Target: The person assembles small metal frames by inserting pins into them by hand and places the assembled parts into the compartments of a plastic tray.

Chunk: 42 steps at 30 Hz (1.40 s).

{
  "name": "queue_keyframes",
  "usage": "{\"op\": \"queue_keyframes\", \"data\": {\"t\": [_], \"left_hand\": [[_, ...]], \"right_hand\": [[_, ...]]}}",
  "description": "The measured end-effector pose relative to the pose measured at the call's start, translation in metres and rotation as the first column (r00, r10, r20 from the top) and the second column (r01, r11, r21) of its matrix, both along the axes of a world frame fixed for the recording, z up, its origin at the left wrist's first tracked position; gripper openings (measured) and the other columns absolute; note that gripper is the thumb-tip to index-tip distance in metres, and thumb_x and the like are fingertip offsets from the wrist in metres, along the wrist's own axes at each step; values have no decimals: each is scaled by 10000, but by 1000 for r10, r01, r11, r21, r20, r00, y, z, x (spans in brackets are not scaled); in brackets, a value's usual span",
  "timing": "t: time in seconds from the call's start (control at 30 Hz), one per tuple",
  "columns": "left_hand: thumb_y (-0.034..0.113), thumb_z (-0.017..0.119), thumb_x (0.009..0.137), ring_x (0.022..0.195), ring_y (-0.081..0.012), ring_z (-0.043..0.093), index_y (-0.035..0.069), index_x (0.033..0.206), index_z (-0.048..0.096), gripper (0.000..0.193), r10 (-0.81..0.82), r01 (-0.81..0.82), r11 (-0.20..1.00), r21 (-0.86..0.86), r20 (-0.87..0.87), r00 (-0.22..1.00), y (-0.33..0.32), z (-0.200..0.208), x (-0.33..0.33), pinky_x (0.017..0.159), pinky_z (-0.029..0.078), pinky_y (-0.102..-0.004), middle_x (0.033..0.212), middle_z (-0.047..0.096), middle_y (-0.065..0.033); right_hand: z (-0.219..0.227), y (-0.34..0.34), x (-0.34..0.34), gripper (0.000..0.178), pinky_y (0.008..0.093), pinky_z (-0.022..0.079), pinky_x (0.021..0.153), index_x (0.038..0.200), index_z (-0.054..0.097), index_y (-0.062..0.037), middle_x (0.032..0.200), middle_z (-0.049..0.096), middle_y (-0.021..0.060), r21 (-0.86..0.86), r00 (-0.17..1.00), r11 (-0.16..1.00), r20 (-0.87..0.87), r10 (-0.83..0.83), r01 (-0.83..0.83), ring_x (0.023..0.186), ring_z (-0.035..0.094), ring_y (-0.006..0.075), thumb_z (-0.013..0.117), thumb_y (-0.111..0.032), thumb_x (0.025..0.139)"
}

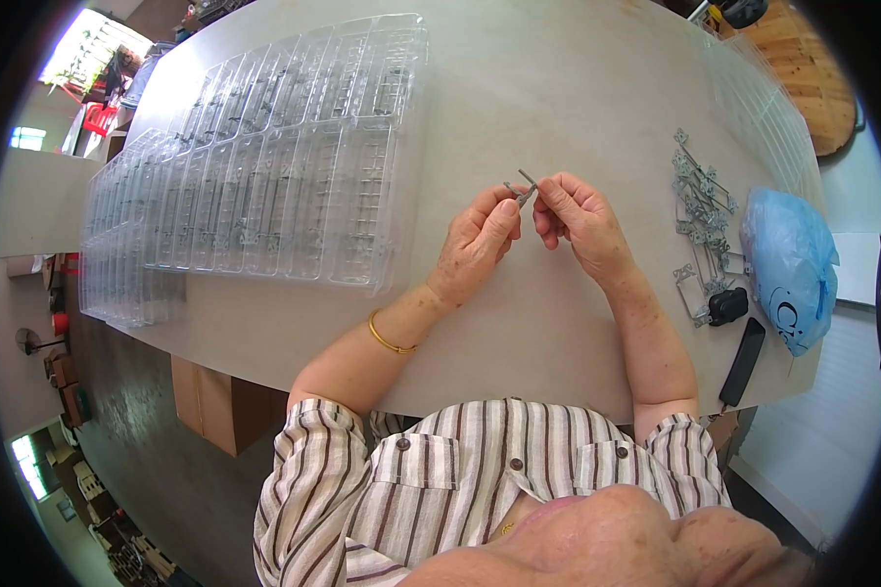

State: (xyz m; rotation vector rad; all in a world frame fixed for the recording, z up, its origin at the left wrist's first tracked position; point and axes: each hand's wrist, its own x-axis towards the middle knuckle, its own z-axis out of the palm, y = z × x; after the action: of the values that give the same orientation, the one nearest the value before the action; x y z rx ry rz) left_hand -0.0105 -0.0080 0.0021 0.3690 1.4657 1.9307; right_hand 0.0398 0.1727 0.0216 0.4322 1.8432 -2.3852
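Over the middle of the table, my left hand (475,249) and my right hand (579,220) meet at their fingertips. Between them is a small grey metal piece (521,193) with a thin rod. My left thumb and fingers pinch its lower end. The right thumb and forefinger close on the rod's side. My fingers hide part of the piece, so its full shape does not show. Off to the right lies a loose pile of metal rod-and-bracket parts (703,201). Clear plastic trays (362,127) on the left hold similar metal parts in long compartments.
More clear trays (132,279) are at the table's left edge. On the right are a blue plastic bag (793,264), a small black object (727,307), a long black object (744,362) and a clear plastic tray (764,98). A cardboard box (206,401) stands below the table's front left edge.
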Motion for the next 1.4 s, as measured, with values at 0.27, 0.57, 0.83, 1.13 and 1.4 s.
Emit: {"op": "queue_keyframes", "data": {"t": [0.27,0.57,0.83,1.13,1.4], "left_hand": [[298,481,1075,594,-11,389,61,1330,581,362,-23,23,1000,13,-32,999,-1,0,-3,510,309,-186,803,531,41],[233,484,1066,657,-27,427,61,1410,534,387,-63,55,996,-66,-124,990,-1,2,-3,587,372,-192,825,534,42],[171,538,1030,788,-68,514,38,1462,465,458,-145,128,989,-79,-288,946,0,0,3,710,439,-267,863,568,17],[179,590,995,724,-80,522,34,1462,435,513,-195,163,980,-111,-435,879,0,2,4,647,437,-274,786,565,-8],[289,493,1052,584,-49,434,47,1390,469,416,-59,57,998,40,48,997,3,-10,-2,529,369,-220,793,556,-13]], "right_hand": [[5,2,-1,299,225,436,486,923,586,-95,697,580,-12,11,999,1000,43,15,-16,532,524,76,563,-366,1045],[11,12,-3,245,241,458,459,1008,583,-80,678,578,-5,-88,993,995,105,52,-43,536,538,79,589,-324,1029],[17,19,1,237,234,500,478,970,601,-82,659,612,18,31,987,993,112,113,-117,518,597,100,604,-315,1014],[7,31,2,186,208,473,584,943,628,-83,768,630,-17,314,984,934,-4,179,-169,622,579,59,635,-260,999],[17,24,1,163,187,354,453,1020,623,-95,685,564,-36,221,987,962,-69,-147,159,532,474,29,610,-258,1021]]}}
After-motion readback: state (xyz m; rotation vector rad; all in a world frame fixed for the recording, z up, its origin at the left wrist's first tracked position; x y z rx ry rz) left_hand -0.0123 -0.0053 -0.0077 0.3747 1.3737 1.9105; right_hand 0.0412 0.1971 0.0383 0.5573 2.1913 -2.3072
